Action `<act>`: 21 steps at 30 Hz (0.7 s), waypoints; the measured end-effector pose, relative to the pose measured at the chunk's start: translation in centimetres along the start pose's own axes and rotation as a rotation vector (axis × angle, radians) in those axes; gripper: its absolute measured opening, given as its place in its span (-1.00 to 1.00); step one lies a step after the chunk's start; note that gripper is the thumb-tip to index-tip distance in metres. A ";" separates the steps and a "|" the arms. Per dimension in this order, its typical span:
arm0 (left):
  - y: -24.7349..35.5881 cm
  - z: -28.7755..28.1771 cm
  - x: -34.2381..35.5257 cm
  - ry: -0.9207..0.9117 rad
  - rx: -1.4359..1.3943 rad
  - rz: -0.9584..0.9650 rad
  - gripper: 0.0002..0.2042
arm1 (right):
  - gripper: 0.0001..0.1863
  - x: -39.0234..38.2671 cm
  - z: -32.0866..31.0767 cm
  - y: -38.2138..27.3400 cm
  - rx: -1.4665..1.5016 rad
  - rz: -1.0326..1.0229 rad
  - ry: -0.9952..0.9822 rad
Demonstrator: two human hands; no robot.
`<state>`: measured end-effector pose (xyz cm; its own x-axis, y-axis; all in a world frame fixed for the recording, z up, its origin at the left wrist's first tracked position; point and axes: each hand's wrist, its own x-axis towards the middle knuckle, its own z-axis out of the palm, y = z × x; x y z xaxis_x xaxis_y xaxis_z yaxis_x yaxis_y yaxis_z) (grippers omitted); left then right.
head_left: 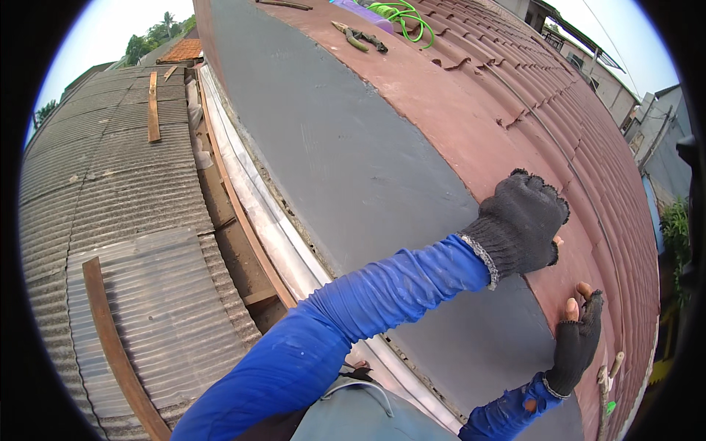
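Both my hands wear dark knit work gloves with bare fingertips. My left hand (pixel 521 222) is closed in a fist over the reddish-brown strip (pixel 434 140) beside the roof tiles; what it holds, if anything, is hidden. Nearer to me, my right hand (pixel 577 339) is low over the same strip, its thumb and forefinger stretched up and slightly apart. No object shows between them. A grey coated band (pixel 346 154) runs under my left forearm. Farther up the strip lie pliers (pixel 359 35) with worn handles, beside a bright green cord (pixel 418 26) and a purple container (pixel 368 13).
Reddish-brown roof tiles (pixel 588 176) slope on the right, with a thin dark cable (pixel 559 147) across them. A wooden-looking tool (pixel 605 386) lies at lower right. Left of the metal-lined edge (pixel 254 191) is a lower corrugated roof (pixel 125 176) with a long plank (pixel 114 338).
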<state>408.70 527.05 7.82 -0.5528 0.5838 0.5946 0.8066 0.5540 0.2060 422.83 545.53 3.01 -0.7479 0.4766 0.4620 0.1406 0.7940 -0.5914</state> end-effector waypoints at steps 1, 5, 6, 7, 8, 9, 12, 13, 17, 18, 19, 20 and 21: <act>-0.1 0.0 -0.1 0.018 0.008 0.003 -0.65 | -0.50 0.0 0.0 -0.2 -0.004 0.023 -0.026; -0.3 0.6 -0.3 0.147 0.032 0.076 -0.65 | -0.54 0.1 -0.4 0.5 0.227 0.050 -0.074; -0.2 1.0 -0.2 0.182 0.037 0.090 -0.65 | -0.57 0.2 -0.5 0.9 0.173 0.042 -0.079; -0.3 1.3 -0.2 0.182 0.012 0.093 -0.65 | -0.56 0.5 -0.3 1.4 0.102 -0.072 -0.016; -0.2 1.6 0.0 0.101 0.081 0.069 -0.64 | -0.55 0.5 -0.5 1.9 0.090 -0.151 0.008; 0.1 1.6 0.2 0.111 0.085 0.080 -0.62 | -0.56 0.6 -0.5 2.3 0.073 -0.213 0.054; 2.1 1.2 0.8 0.004 0.087 -0.033 -0.61 | -0.54 0.6 -0.9 2.8 0.049 -0.250 0.087; 2.6 1.1 1.0 0.004 0.086 -0.007 -0.61 | -0.53 0.5 -1.2 2.7 0.042 -0.249 0.107; 3.2 0.8 1.1 -0.087 0.129 -0.144 -0.62 | -0.51 0.7 -1.4 2.2 0.015 -0.197 0.093; 2.9 1.0 1.0 -0.061 0.094 -0.056 -0.62 | -0.51 0.6 -1.3 2.2 0.054 -0.243 0.163; 2.3 1.3 1.1 -0.067 0.076 -0.054 -0.63 | -0.51 0.6 -1.3 2.5 0.073 -0.242 0.155; 1.7 1.5 1.1 -0.088 0.064 -0.090 -0.63 | -0.51 0.6 -1.2 2.7 0.089 -0.210 0.102; 1.1 1.7 0.9 -0.059 0.039 -0.018 -0.60 | -0.53 0.4 -1.5 3.5 0.231 -0.221 0.100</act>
<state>408.70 529.17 7.29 -0.5797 0.6067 0.5439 0.7882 0.5867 0.1857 424.02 549.08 2.08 -0.6752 0.3461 0.6514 -0.1771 0.7812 -0.5986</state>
